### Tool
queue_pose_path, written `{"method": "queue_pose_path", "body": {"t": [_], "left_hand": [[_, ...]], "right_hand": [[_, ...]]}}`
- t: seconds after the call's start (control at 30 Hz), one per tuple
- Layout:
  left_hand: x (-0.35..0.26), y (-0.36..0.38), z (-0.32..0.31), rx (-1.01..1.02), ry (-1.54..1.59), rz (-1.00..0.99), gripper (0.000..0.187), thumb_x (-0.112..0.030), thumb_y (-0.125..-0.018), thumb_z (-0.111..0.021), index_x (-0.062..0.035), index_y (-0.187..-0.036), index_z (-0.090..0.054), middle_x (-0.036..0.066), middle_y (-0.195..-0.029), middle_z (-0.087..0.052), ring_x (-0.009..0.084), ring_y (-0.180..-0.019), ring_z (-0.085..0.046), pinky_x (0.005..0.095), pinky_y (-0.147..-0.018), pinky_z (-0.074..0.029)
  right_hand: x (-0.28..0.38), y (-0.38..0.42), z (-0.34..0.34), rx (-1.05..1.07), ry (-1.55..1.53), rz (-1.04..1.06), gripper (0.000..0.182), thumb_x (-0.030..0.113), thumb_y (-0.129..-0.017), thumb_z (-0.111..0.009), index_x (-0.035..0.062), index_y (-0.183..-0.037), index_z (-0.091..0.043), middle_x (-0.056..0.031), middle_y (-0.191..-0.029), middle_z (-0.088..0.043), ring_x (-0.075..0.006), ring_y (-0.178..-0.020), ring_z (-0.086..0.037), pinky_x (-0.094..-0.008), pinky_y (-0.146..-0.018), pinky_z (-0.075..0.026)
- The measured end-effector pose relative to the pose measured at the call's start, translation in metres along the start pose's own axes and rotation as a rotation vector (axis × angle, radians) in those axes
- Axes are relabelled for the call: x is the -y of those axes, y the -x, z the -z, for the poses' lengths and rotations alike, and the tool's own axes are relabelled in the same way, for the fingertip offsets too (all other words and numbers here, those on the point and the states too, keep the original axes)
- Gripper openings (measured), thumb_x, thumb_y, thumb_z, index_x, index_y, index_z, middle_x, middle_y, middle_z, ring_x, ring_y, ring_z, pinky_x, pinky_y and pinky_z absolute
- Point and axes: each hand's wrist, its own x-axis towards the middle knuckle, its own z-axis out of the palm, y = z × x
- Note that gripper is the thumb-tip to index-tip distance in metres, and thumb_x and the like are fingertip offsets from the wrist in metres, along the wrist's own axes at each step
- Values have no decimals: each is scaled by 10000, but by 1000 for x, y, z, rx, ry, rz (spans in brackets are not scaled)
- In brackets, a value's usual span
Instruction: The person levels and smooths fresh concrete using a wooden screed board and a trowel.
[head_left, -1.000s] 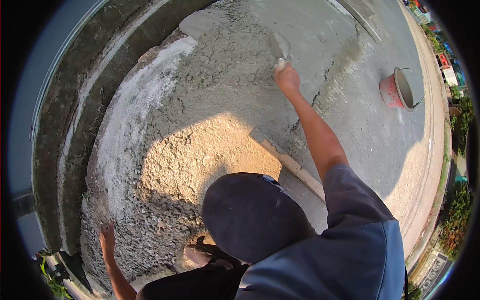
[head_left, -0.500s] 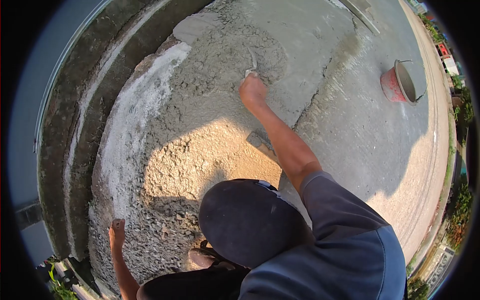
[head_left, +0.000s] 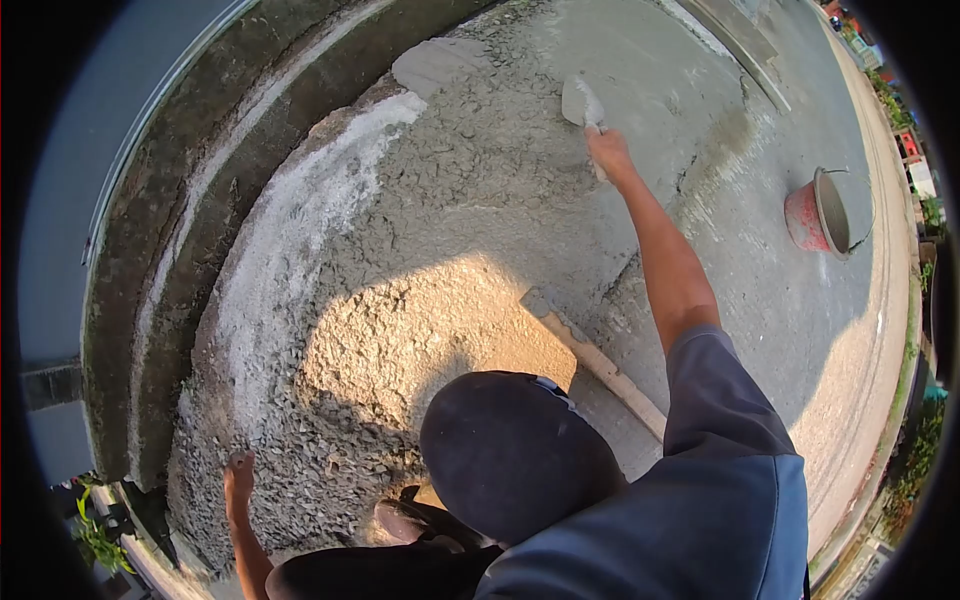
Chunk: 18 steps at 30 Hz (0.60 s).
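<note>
My right hand (head_left: 611, 153) is closed round the handle of a trowel (head_left: 580, 101), whose pale blade lies at the edge between rough wet concrete (head_left: 470, 180) and smoother grey concrete. My left hand (head_left: 239, 478) hangs low at the left over coarse gravelly mix (head_left: 300, 490); its fingers look curled, and what they hold, if anything, is too small to tell. A long wooden board (head_left: 610, 375) lies diagonally beneath my right arm, beside the sunlit patch of concrete.
A red and grey bucket (head_left: 806, 218) stands tilted in view at the right. Another long bar (head_left: 745, 55) lies at the top right. A raised concrete kerb (head_left: 185, 200) curves along the left. A dark cap (head_left: 515, 450) fills the lower middle.
My right hand has moved right and slightly up with the trowel, and its blade now shows flat. The view has shifted, and more of the wooden board is visible.
</note>
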Motion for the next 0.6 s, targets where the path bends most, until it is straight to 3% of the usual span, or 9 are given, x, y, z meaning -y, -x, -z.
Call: {"method": "queue_pose_path", "body": {"t": [0.07, 0.13, 0.23, 0.37, 0.43, 0.6], "left_hand": [[23, 14, 1, 94, -83, 169, 541, -485, -928, -631, -21, -1206, -652, 239, -1137, -688, 383, -1101, -648, 445, -941, -491], [71, 18, -10, 69, -97, 159, 526, -485, -926, -634, -8, -1145, -663, 240, -1077, -692, 386, -1042, -658, 451, -910, -494], [83, 28, -11, 97, -117, 170, 511, -482, -923, -639, 15, -1038, -668, 241, -973, -685, 394, -937, -659, 461, -855, -492], [90, 41, -13, 81, -121, 163, 509, -464, -922, -644, 45, -908, -646, 237, -855, -657, 383, -816, -640, 468, -791, -481], [97, 36, -13, 109, -106, 188, 490, -456, -923, -643, 30, -978, -678, 233, -904, -682, 386, -884, -659, 451, -826, -493], [37, 28, -3, 82, -100, 159, 539, -494, -928, -617, 2, -1127, -685, 214, -1023, -713, 374, -986, -672, 429, -881, -500]], "right_hand": [[6, -7, 28, 61, -327, -150, 345, 381, -961, -613, 37, -976, -591, -61, -680, -557, -192, -514, -545, -353, -467, -473], [9, -24, 40, 97, -515, -259, 332, 403, -978, -603, 73, -966, -563, -11, -653, -488, -158, -489, -485, -324, -432, -445], [8, -51, 26, 370, -418, -280, 370, 435, -990, -595, 67, -971, -565, -28, -682, -501, -149, -511, -494, -311, -423, -446], [38, -50, -14, 459, -251, -261, 406, 454, -987, -597, 50, -980, -557, -49, -716, -519, -152, -539, -511, -315, -422, -459], [56, -34, -33, 493, -178, -221, 422, 456, -984, -600, 36, -992, -557, -57, -726, -525, -158, -556, -528, -317, -428, -468], [85, 4, -91, 636, -113, -163, 462, 469, -980, -598, 9, -1013, -566, -67, -742, -550, -174, -560, -553, -347, -461, -493]]}}
